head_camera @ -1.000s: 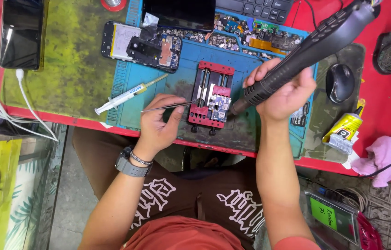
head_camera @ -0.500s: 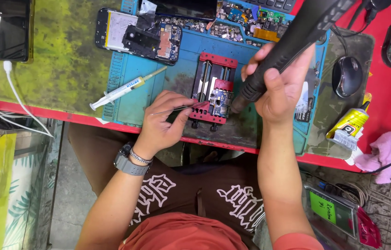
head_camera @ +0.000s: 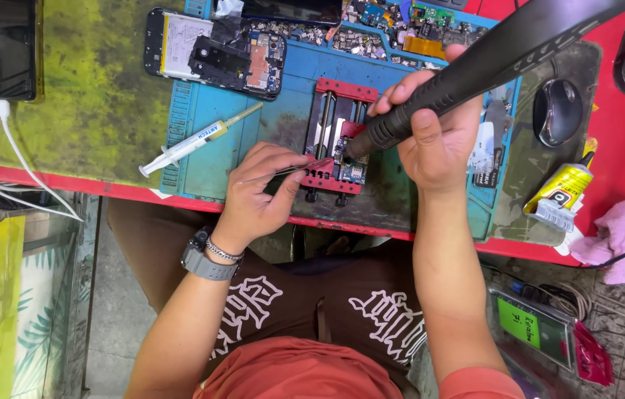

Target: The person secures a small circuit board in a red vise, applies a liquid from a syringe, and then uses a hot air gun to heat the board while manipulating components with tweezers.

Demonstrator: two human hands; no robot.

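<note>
Crowded mat (head_camera: pixel 201 118): tweezers (head_camera: pixel 283 171) and hot-air wand (head_camera: pixel 467 66) meet over clamp (head_camera: pixel 336 133).

A circuit board holder (head_camera: pixel 338 140) sits on a work mat (head_camera: pixel 201 118) on the tabletop (head_camera: pixel 623 148), between the two hands. The left hand (head_camera: pixel 257 196) holds tweezers (head_camera: pixel 283 171) whose tips reach the holder. The right hand (head_camera: pixel 434 133) grips a hot-air wand (head_camera: pixel 490 63) whose nozzle points down at the holder. A syringe (head_camera: pixel 194 142) lies left of the left hand. An opened phone (head_camera: pixel 212 53) lies beyond both hands. A computer mouse (head_camera: pixel 556 111) and a glue tube (head_camera: pixel 564 188) lie right of the right hand.
</note>
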